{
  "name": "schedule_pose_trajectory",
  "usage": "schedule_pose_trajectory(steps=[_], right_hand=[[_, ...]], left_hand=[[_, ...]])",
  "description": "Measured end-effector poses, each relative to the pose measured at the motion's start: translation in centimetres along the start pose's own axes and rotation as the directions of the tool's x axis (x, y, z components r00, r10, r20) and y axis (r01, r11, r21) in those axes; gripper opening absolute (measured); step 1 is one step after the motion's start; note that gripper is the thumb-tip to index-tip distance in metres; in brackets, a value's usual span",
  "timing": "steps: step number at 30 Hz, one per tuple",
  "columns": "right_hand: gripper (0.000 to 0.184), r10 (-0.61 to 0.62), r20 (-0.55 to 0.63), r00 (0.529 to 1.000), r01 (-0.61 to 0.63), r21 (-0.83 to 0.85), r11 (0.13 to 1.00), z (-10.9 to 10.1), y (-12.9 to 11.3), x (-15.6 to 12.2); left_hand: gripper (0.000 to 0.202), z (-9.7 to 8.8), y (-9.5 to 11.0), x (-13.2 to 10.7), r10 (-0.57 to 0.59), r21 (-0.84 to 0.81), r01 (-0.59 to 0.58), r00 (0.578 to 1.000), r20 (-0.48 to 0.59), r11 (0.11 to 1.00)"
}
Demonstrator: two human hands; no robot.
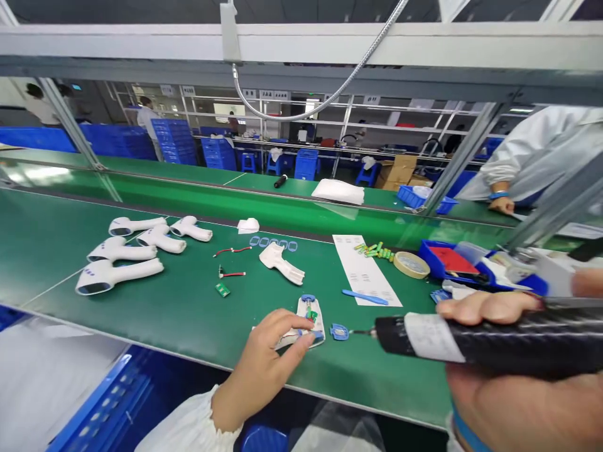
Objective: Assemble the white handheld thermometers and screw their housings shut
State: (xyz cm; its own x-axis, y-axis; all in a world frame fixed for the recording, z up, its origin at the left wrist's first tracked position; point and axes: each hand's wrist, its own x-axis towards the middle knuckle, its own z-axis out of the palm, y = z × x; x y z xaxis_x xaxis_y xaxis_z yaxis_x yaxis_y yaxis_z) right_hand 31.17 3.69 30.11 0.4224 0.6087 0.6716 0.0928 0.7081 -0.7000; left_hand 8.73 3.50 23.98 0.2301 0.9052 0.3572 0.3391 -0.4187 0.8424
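My left hand (pixel 266 361) rests on the green bench (pixel 164 301), its fingers pressed on a white half-shell (pixel 308 317) that has a blue ring and a small green board inside. My right hand (pixel 494 351) is wrapped round a black electric screwdriver (pixel 490 342) lying almost level. Its thin bit points left at a small blue part (pixel 339 331) beside the shell.
Several finished white handheld units (pixel 117 273) lie at the left. Another white shell (pixel 281 260), blue rings (pixel 273 242), red wires (pixel 232 251), a white sheet (pixel 365 270), a tape roll (pixel 411 264) and blue trays (pixel 452 260) are nearby. A co-worker's sleeve (pixel 532 157) is at the far right.
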Motion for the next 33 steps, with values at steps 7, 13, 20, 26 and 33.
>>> schedule_pose_trajectory(steps=[7,13,20,26,33], right_hand=[[0.053,0.174,0.095,0.980,-0.196,0.337,0.921,4.4,-1.4,-1.7],[0.053,0.192,0.174,0.966,-0.242,0.340,0.909,4.5,-0.4,-1.7],[0.058,0.182,0.236,0.955,-0.242,0.259,0.935,5.7,1.7,0.4],[0.055,0.190,0.267,0.945,-0.270,0.306,0.913,8.0,3.9,0.5],[0.055,0.235,0.320,0.918,-0.331,0.289,0.899,9.4,5.4,-0.3]], left_hand=[[0.019,1.7,-0.1,-1.0,0.220,0.142,-0.219,0.976,0.008,0.965],[0.012,1.5,-0.7,-0.6,0.292,0.230,-0.278,0.956,-0.032,0.933],[0.013,0.2,-3.7,-1.3,0.186,0.383,-0.171,0.983,-0.001,0.908],[0.013,0.5,-4.9,-1.8,0.155,0.421,-0.154,0.987,0.032,0.894],[0.012,0.5,-5.0,-1.7,0.178,0.430,-0.170,0.984,0.021,0.887]])
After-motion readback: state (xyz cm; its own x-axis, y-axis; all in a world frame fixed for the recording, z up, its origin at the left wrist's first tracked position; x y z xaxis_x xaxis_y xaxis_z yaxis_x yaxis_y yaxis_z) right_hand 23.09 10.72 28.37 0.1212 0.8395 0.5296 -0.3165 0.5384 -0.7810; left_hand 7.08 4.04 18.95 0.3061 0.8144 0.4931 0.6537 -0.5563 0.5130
